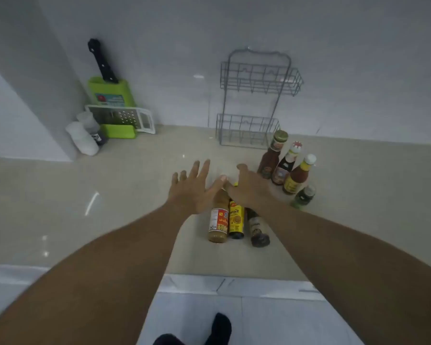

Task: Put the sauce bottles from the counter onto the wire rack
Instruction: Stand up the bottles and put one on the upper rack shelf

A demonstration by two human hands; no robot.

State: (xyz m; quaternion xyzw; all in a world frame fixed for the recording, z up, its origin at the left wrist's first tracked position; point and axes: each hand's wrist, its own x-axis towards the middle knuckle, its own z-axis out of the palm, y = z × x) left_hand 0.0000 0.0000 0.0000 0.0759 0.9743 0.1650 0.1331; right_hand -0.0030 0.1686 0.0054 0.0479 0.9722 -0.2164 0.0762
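Three sauce bottles stand close together near the counter's front: a tan one (218, 225), a yellow-labelled one (236, 221) and a dark one (258, 231). My left hand (193, 190) hovers over the tan bottle's top with fingers spread, holding nothing. My right hand (249, 189) curls over the tops of the yellow and dark bottles, its fingers hidden. Behind them stand a brown bottle (271, 158), a dark bottle with a red-and-white cap (284, 168), a red sauce bottle (297, 178) and a small green bottle (304, 196). The two-tier wire rack (254, 100) hangs on the wall with nothing in its baskets.
At the back left a green knife block (110, 93) holds a black-handled knife, with a white grater (125, 118) and white shakers (82, 138) beside it. A wall pillar juts out at the left. The counter's front edge (209, 277) runs below my forearms.
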